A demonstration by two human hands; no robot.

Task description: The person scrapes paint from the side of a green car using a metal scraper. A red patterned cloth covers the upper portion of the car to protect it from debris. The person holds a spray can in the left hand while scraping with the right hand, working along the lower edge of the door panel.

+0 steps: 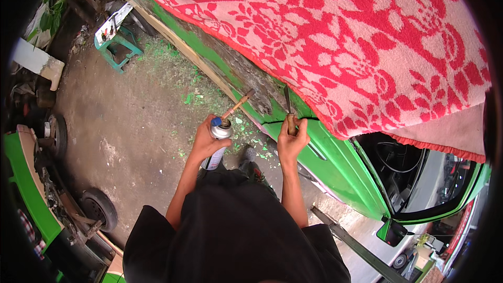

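My left hand (pixel 206 140) is wrapped round a gas torch (pixel 221 132), a white canister with a silver top, a blue knob and a copper-coloured nozzle. The nozzle slants up and right toward the side of a green vehicle (pixel 335 160); no flame can be made out. Closed on the wooden handle of a scraper (pixel 289 107) is my right hand (pixel 293 140). Its dark blade points away from me, near the edge of a red and pink floral blanket (pixel 340 47) draped over the vehicle. Along the vehicle's side a strip (pixel 246 76) shows bare, greyish patches between remains of green paint.
Green flakes (pixel 196 97) lie scattered on the concrete floor beside the vehicle. A teal stool (pixel 118 50) with a white board and small tools stands at the far left. Wheels (pixel 98 209) and a green body panel (pixel 31 183) are on the left. A metal beam (pixel 361 246) crosses at lower right.
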